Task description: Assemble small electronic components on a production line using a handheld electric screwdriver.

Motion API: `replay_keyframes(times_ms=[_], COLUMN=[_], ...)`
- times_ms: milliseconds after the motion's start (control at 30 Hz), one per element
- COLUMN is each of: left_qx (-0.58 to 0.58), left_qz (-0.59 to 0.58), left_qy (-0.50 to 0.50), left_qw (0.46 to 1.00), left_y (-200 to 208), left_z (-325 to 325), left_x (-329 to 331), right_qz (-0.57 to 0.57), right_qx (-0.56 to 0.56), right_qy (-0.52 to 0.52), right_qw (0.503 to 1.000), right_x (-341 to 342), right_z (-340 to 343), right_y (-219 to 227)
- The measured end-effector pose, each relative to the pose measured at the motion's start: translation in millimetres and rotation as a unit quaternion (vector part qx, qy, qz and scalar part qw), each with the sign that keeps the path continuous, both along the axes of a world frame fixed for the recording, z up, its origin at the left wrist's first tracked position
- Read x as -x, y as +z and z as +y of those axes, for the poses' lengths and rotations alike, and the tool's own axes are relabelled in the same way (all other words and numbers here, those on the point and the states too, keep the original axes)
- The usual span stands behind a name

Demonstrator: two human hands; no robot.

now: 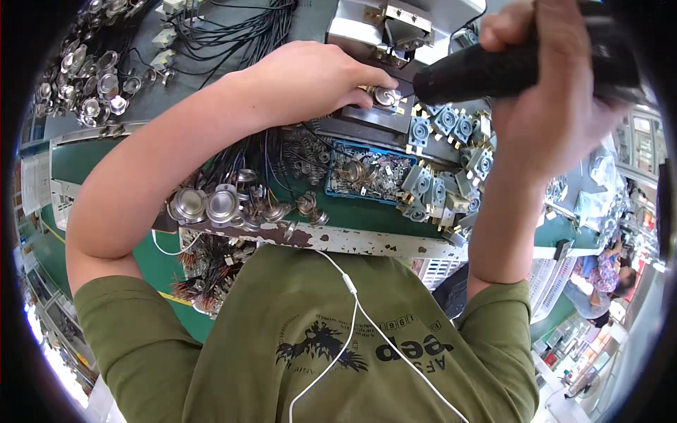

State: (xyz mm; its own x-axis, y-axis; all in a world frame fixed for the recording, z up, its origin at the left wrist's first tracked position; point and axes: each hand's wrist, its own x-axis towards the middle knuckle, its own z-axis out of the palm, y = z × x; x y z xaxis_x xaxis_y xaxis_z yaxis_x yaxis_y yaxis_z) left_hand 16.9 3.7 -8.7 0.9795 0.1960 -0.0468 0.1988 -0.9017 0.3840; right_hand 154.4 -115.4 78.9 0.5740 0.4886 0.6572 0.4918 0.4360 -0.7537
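Observation:
My left hand (317, 76) reaches across the bench, its thumb and fingertips closed on a small round metal thermostat-like part (385, 97). That part sits on a dark metal fixture block (377, 118). My right hand (553, 116) is wrapped around a black electric screwdriver (479, 74), held nearly level. Its tapered nose points left and stops close to the round part; whether the tip touches it I cannot tell. Just right of the block lie several blue-grey square parts with brass-coloured terminals (445, 120).
A blue tray (331, 169) of small metal pieces lies below the block. Round metal parts on black wires (223, 204) hang at the front edge, and more are heaped at far left (92, 84). A metal machine (356, 32) stands behind. Another person (599, 282) is at far right.

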Motion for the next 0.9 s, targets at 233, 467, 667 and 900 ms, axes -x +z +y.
replay_keyframes(times_ms=[233,467,667,900], left_qx=[-0.002,-0.001,-0.01,-0.006], left_qz=[0.035,0.038,0.022,0.01], left_qy=[0.018,0.016,0.022,0.021], left_qw=[0.999,0.999,0.999,1.0], left_y=[6,8,2,3], left_z=[-3,-3,-2,-3], left_x=[1,1,1,1], right_qz=[-0.014,-0.025,-0.028,-0.058], right_qx=[0.047,0.035,0.052,-0.006], right_qy=[0.006,0.022,0.025,0.069], right_qw=[0.999,0.999,0.998,0.996], right_x=[-1,-3,-4,-20], right_z=[1,1,0,9], right_y=[-9,-12,-14,-25])
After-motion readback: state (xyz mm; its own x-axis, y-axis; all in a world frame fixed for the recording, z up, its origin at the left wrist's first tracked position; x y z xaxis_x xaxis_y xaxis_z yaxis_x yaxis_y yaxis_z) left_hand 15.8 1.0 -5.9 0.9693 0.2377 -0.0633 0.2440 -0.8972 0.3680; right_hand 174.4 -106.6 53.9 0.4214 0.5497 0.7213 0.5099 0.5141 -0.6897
